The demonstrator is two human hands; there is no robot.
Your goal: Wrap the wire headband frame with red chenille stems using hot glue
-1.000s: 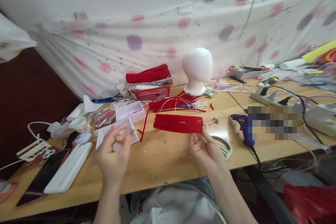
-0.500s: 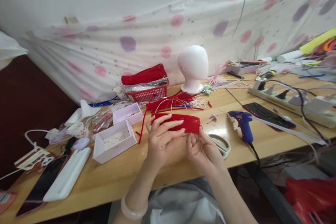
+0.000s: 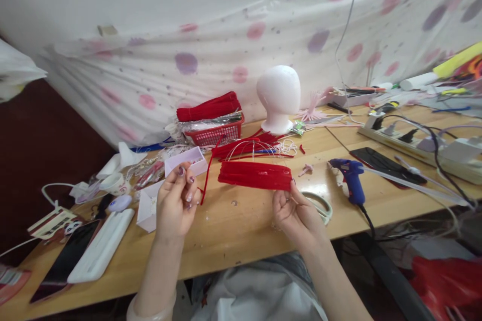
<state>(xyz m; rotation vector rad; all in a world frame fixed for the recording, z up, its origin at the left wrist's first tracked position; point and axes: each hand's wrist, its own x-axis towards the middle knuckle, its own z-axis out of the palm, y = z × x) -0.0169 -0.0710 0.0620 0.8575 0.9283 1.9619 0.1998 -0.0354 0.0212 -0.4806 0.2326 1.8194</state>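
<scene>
A wide red band (image 3: 256,174) with thin wire arches on top is held above the table by my right hand (image 3: 301,218), whose thumb and fingers pinch its right end. My left hand (image 3: 176,203) is raised to the left of the band, apart from it, with fingertips pressed together; whatever they hold, if anything, is too small to name. Behind my left hand are two pale boxes, the nearer one (image 3: 147,210) partly hidden. Light-handled scissors (image 3: 324,206) lie beyond my right hand.
A white foam head (image 3: 279,98) stands at the back beside a red basket (image 3: 216,134). To the right lie a blue glue gun (image 3: 350,179), a black phone (image 3: 387,165) and a power strip (image 3: 422,154). A white case (image 3: 101,248) lies left.
My left hand has let go of the red band and moved left, its fingers drawn together. The band stays in my right hand, its front now uncovered.
</scene>
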